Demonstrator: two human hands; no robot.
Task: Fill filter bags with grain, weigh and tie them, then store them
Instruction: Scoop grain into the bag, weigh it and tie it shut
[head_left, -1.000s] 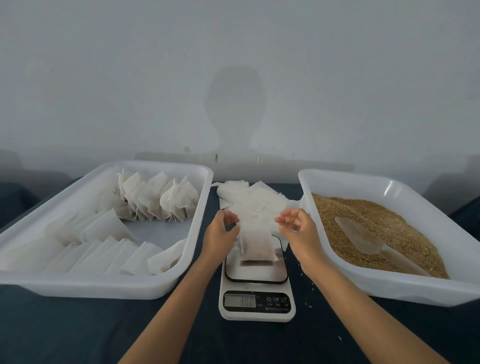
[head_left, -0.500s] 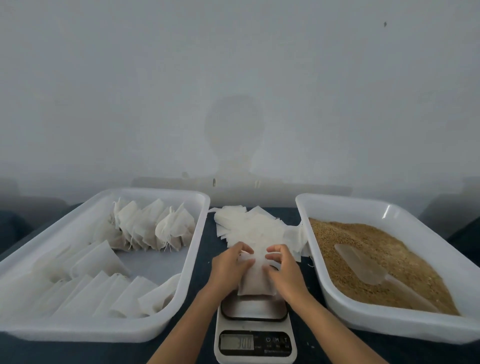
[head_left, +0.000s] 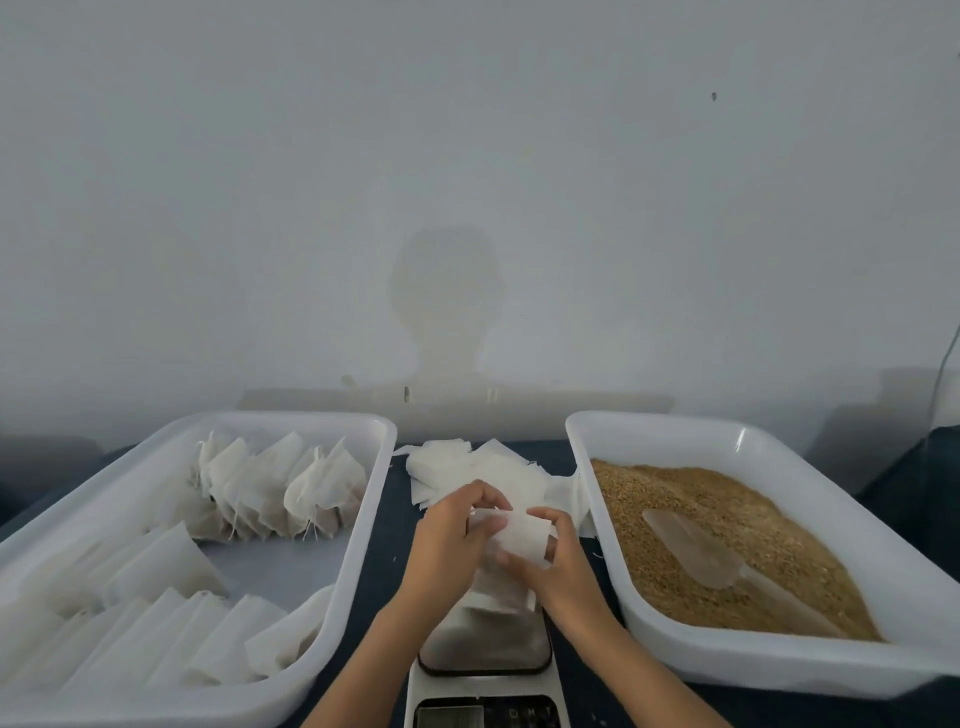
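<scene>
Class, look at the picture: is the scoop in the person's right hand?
No. The scoop lies on the grain, while the right hand grips the filter bag.

White trays (head_left: 363, 561) left and right — the right one's grain (head_left: 727, 519) golden-brown under a translucent scoop (head_left: 691, 551). White filter bags (head_left: 498, 478), dark blue tabletop (head_left: 389, 525), pale grey wall (head_left: 467, 156) — scale (head_left: 485, 691) white, plate glossy.

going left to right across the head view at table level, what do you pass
white tray of filled filter bags → left hand → filter bag held over the scale → right hand → white tray of grain → clear scoop lying in the grain
</scene>
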